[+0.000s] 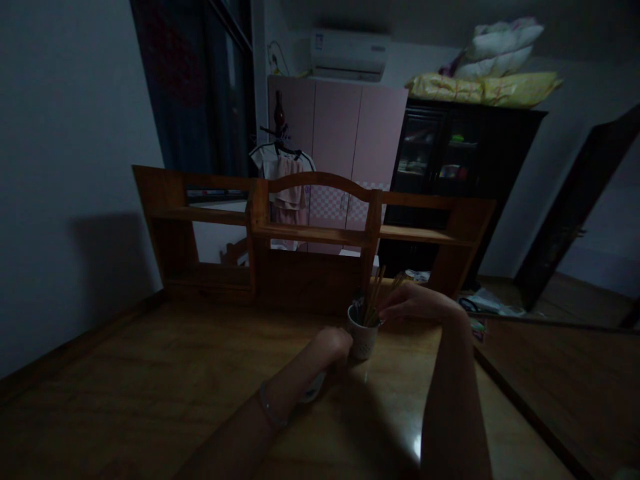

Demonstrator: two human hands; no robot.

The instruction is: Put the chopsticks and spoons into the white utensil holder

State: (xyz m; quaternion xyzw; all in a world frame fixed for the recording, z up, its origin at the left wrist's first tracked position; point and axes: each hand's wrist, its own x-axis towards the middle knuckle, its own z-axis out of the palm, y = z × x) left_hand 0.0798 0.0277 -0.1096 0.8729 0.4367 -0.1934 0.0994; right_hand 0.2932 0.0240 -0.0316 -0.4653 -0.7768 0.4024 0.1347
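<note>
A white cup (pixel 363 341) with small dark marks stands upright on the wooden desk, holding several thin wooden sticks, likely chopsticks (pixel 374 293), and a darker utensil (pixel 357 305). My right hand (pixel 411 302) reaches over from the right, its fingers pinched together at the cup's rim; what they grip is hidden. More thin sticks (pixel 399 280) show just behind that hand, and I cannot tell if it holds them. Against the cup's left side, my left hand (pixel 334 345) is curled, its fingers mostly hidden. A pale object (pixel 313 389) lies partly covered beneath my left wrist.
A wooden shelf unit (pixel 313 233) rises along the desk's (pixel 210 373) back edge. Small items (pixel 479 330) lie by the right edge. Beyond are a pink wardrobe (pixel 335 133), a black cabinet (pixel 465 153) and hanging clothes (pixel 287 177). The room is dim.
</note>
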